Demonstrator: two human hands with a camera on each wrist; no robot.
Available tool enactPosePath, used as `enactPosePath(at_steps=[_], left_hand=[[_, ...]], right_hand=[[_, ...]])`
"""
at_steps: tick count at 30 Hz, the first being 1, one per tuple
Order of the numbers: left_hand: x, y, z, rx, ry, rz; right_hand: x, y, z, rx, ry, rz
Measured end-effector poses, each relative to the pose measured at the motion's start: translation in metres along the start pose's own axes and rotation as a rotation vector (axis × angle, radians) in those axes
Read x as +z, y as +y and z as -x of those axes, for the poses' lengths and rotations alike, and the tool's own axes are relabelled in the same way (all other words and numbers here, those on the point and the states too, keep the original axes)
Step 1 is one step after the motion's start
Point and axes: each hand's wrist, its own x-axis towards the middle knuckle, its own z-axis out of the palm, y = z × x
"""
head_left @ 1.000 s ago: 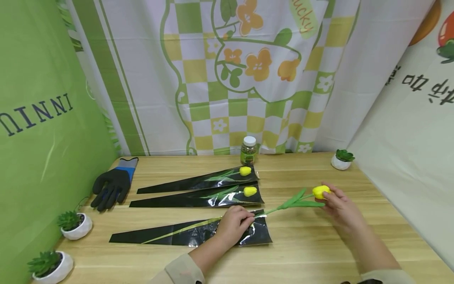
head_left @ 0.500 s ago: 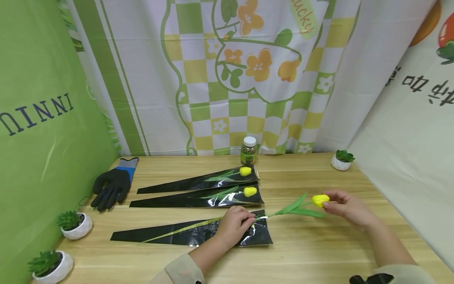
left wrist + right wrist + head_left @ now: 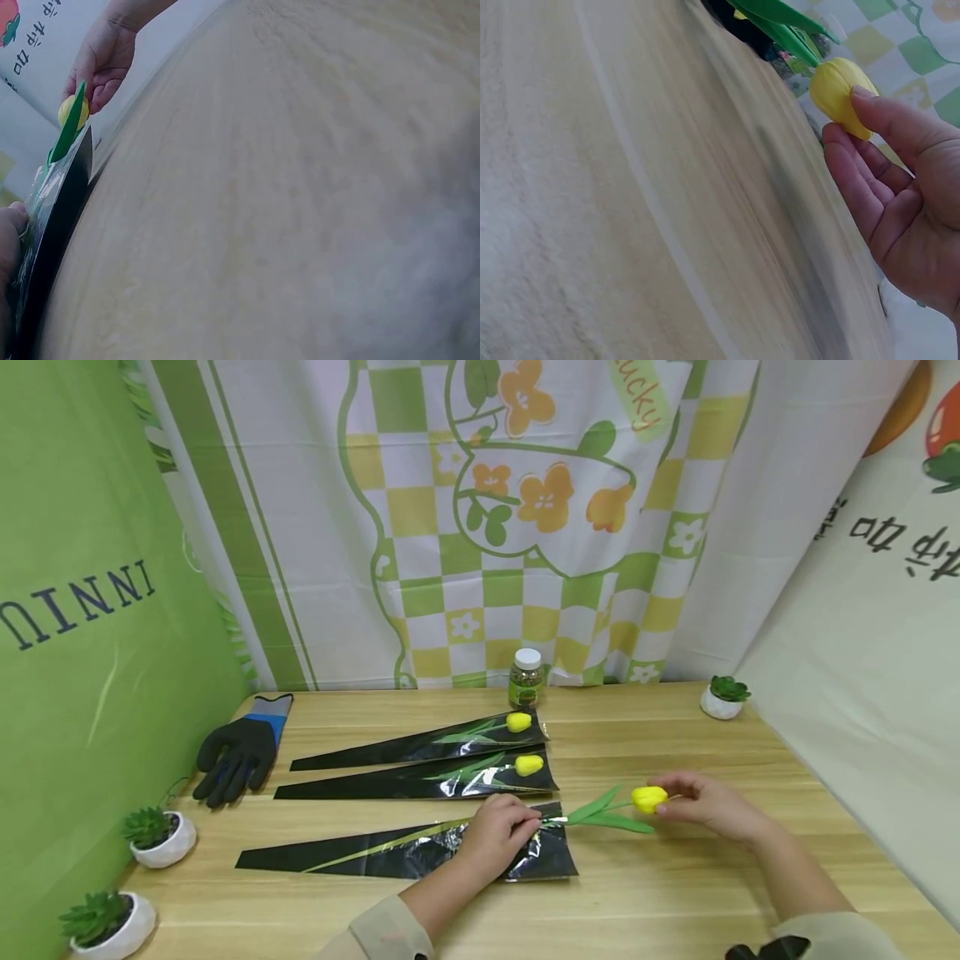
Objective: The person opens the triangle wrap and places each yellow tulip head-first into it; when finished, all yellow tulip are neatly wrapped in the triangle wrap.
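Note:
My right hand (image 3: 708, 810) pinches the yellow bloom of an artificial tulip (image 3: 648, 799) between thumb and fingers; the right wrist view shows the thumb lying on the bloom (image 3: 844, 94). The tulip's green leaves (image 3: 600, 814) lie outside the wide end of a black flower sleeve (image 3: 551, 856) with a clear, shiny front. Its stem runs left into that opening. My left hand (image 3: 495, 835) lies over the sleeve and pinches its upper edge by the opening, hiding part of it. The left wrist view catches only the edge of the left hand (image 3: 9, 240) beside the sleeve (image 3: 56, 217).
Farther back lie two black sleeves (image 3: 360, 788) (image 3: 352, 755), each with a yellow tulip inside. A white-capped jar (image 3: 527, 678) stands behind them. At the left are a black-and-blue glove (image 3: 238, 752) and two potted succulents (image 3: 161, 839) (image 3: 112, 927); another succulent (image 3: 724, 697) stands back right.
My right hand has moved left and somewhat nearer with the tulip, whose stem has slid farther into the sleeve. The left hand has stayed in place.

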Motion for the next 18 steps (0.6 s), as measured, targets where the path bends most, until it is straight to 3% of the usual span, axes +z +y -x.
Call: enactPosePath(at_steps=[10,18], left_hand=[[-0.001,0.002,-0.002,0.028,0.001,-0.01],[-0.002,0.004,-0.002,0.029,0.002,-0.022]], right_hand=[[0.021,-0.002,-0.012,-0.019,-0.03,0.048],[0.042,-0.005,-0.022,-0.02,-0.078,-0.02]])
